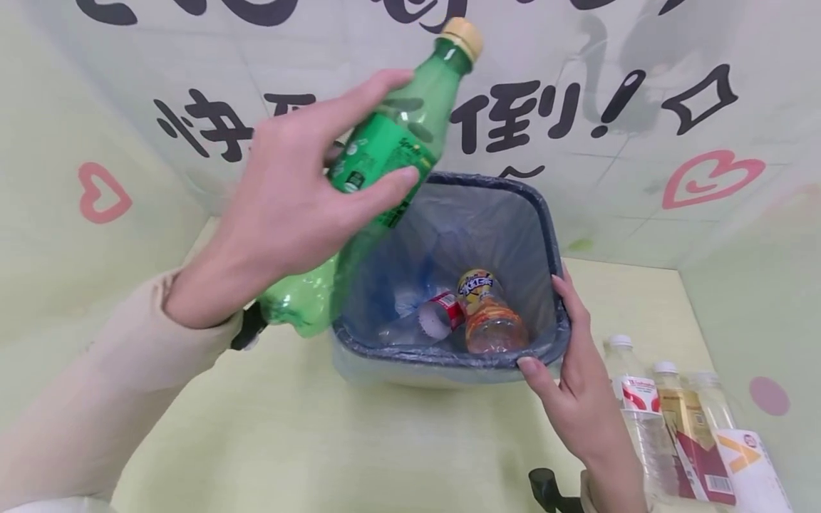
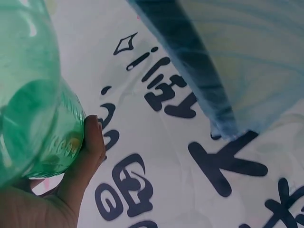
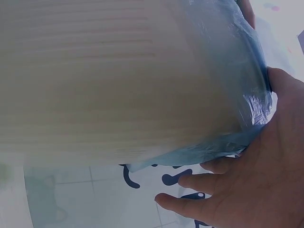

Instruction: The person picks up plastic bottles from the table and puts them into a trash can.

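Note:
My left hand [image 1: 282, 185] holds a green Sprite bottle [image 1: 391, 157] around its middle. The bottle slants across the left side of a trash bin [image 1: 554, 235], its tan cap up and its base at lower left. The left wrist view shows the translucent green bottle [image 2: 42, 95] close up beside my thumb. My right hand [image 1: 586, 385] holds the bin's front right corner, thumb at the front rim and fingers along the right side. Inside the lined bin lie an orange-labelled drink bottle [image 1: 490, 317] and a clear bottle with a red label [image 1: 442, 313].
At the lower right stand several bottles, among them a clear one with a red-and-white label [image 1: 641, 406], a brown-and-maroon one [image 1: 693, 434] and a white container [image 1: 750, 463]. Behind the bin rises a pale wall [image 1: 628, 171] with black writing and pink hearts.

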`<act>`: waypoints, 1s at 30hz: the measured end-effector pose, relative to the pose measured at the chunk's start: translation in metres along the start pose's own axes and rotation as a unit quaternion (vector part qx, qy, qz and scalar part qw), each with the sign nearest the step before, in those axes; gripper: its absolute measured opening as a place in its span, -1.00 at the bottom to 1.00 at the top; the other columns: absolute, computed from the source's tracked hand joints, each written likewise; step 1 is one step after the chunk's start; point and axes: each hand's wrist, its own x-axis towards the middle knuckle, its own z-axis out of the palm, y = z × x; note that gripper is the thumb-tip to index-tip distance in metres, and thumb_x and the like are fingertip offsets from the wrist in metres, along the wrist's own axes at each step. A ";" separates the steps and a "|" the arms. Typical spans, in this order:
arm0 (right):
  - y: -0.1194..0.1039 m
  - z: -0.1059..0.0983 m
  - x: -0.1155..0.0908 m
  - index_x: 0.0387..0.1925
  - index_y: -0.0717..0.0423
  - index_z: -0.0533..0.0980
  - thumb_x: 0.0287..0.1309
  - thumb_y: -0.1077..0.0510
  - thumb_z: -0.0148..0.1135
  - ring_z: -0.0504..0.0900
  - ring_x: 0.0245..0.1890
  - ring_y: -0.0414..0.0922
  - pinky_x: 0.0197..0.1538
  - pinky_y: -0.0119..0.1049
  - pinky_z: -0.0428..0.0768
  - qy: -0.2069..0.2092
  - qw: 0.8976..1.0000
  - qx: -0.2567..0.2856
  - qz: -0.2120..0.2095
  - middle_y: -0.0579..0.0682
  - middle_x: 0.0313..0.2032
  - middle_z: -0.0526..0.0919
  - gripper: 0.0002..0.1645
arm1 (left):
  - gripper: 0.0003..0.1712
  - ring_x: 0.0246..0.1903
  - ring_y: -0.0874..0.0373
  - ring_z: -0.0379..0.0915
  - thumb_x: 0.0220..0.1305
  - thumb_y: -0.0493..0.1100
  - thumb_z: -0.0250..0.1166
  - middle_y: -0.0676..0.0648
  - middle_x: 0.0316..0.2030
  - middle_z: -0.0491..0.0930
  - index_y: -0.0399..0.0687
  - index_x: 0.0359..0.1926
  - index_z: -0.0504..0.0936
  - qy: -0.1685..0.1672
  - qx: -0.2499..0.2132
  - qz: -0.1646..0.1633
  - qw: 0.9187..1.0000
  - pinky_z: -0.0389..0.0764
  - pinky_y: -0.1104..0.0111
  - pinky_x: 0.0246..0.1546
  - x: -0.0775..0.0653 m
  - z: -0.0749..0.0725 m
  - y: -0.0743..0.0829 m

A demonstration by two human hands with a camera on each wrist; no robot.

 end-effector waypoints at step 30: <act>0.002 -0.001 0.001 0.57 -0.12 -0.06 0.13 0.37 0.22 0.10 0.48 -0.02 0.37 -0.46 0.19 0.002 1.000 -0.012 0.019 -0.11 0.57 -0.08 0.08 | -0.23 -0.20 0.22 0.46 0.29 0.09 0.33 -0.03 0.04 0.59 0.07 0.46 0.31 -0.066 -0.034 0.095 0.993 0.53 0.45 -0.34 0.007 0.049 0.011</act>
